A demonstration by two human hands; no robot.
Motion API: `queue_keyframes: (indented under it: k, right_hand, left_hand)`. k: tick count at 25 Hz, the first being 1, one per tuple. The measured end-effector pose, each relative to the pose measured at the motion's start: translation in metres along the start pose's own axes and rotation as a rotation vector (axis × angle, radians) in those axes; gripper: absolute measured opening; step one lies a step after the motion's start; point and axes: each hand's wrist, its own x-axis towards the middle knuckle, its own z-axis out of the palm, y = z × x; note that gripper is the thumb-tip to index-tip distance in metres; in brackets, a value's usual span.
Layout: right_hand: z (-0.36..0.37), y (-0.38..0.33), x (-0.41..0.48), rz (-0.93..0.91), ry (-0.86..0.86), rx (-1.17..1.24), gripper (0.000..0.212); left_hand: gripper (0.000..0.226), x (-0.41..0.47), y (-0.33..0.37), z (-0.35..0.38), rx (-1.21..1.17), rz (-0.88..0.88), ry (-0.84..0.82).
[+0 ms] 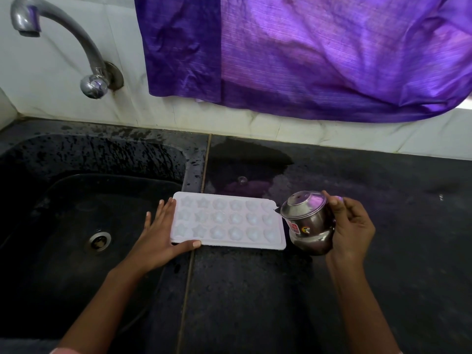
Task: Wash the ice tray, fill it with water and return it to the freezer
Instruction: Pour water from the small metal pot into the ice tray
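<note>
A white ice tray (228, 221) with several star and round moulds lies flat on the black counter (255, 290), just right of the sink. My left hand (159, 236) rests against the tray's left end, fingers spread along its edge and thumb on its near edge. My right hand (351, 226) grips a small steel pot (307, 222), tilted so its mouth points left toward the tray's right end. The pot's rim is right at the tray's right edge. I cannot tell whether water is flowing.
A black sink (76, 213) with a round drain (100, 240) lies to the left. A curved steel tap (61, 29) juts from the white wall above it. A purple curtain (306, 52) hangs over the back of the counter. The counter is wet behind the tray.
</note>
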Motion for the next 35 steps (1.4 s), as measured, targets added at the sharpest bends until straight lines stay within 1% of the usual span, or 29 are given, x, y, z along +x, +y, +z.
queue_keyframes:
  k: [7, 12, 15, 20, 23, 26, 31, 34, 35]
  right_hand:
    - [-0.001, -0.002, 0.0, -0.005, 0.013, -0.001, 0.013]
    - [-0.003, 0.002, 0.0, 0.075, 0.034, 0.069, 0.008]
    - [-0.003, 0.002, 0.0, 0.127, 0.025, 0.136, 0.012]
    - [0.002, -0.001, 0.002, 0.129, -0.004, 0.146, 0.024]
    - [0.007, -0.002, 0.0, 0.126, -0.019, 0.133, 0.019]
    - [0.01, -0.003, -0.001, 0.118, -0.046, 0.122, 0.022]
    - [0.014, -0.003, -0.004, 0.104, -0.095, 0.08, 0.019]
    - [0.016, -0.004, -0.006, 0.083, -0.102, 0.036, 0.009]
    - [0.017, -0.004, -0.006, 0.072, -0.104, 0.021, 0.01]
  left_hand:
    - [0.142, 0.0, 0.0, 0.0, -0.001, -0.001, 0.001]
    - [0.141, -0.001, 0.0, -0.001, 0.002, -0.002, -0.007]
    - [0.142, -0.001, 0.0, -0.001, 0.006, -0.006, -0.01]
    - [0.141, -0.001, 0.0, -0.001, 0.011, -0.004, -0.014]
    - [0.141, -0.001, 0.0, -0.001, 0.011, -0.005, -0.011]
    - [0.141, -0.001, 0.0, 0.0, 0.009, -0.004, -0.007]
    - [0.141, 0.0, -0.001, 0.001, 0.012, -0.002, -0.002]
    - [0.141, 0.0, -0.002, 0.001, 0.011, -0.004, -0.005]
    - [0.141, 0.0, -0.002, 0.001, 0.013, -0.004, -0.008]
